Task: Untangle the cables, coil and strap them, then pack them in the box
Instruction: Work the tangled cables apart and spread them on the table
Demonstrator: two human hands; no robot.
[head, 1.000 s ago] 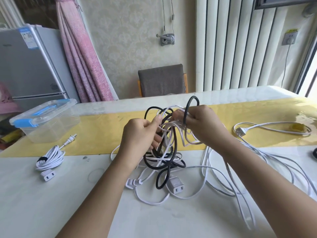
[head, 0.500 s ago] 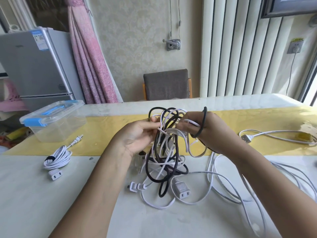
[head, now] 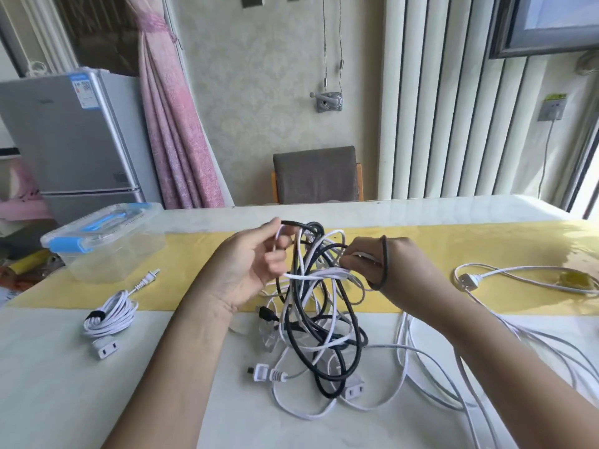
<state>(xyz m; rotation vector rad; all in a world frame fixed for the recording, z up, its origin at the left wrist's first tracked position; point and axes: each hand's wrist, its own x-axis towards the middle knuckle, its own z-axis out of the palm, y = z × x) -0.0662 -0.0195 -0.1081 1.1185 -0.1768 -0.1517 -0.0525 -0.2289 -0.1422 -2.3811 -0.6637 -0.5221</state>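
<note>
- The fingers [head: 275, 264] of the left hand [head: 246, 273] are curled. Their tips pinch the top of the tangle [head: 319, 322], where a black strand and a white one arch over.
- The right hand [head: 402, 267] faces it, just beside it. Its fingers [head: 353, 259] are curled in on a white strand at the tangle's right side, and a black loop [head: 384, 264] lies across the back of this hand.
- Both hands hold the top of the tangle up off the desk [head: 64, 400]. Its lower black and white loops rest on the desk between the two forearms.
- At the foot of the tangle lie a white plug [head: 261, 372] and a white socket end [head: 354, 391]. A black plug [head: 266, 314] hangs just below the left wrist.
- A loose white cable [head: 434, 361] runs off to the right in long loops. Its plug [head: 466, 281] lies on the yellow runner [head: 421, 241].
- At the left of the desk, well apart from the tangle, lies a coiled white cable [head: 110, 315], bound by a dark strap [head: 94, 316] and outside the box.
- The box [head: 103, 244] is clear plastic with a blue handle and latches. It stands lid on at the left end of the runner, beyond the coil.
- Behind the desk are a grey chair [head: 316, 175], a silver fridge [head: 64, 134] and a pink curtain [head: 175, 134].
</note>
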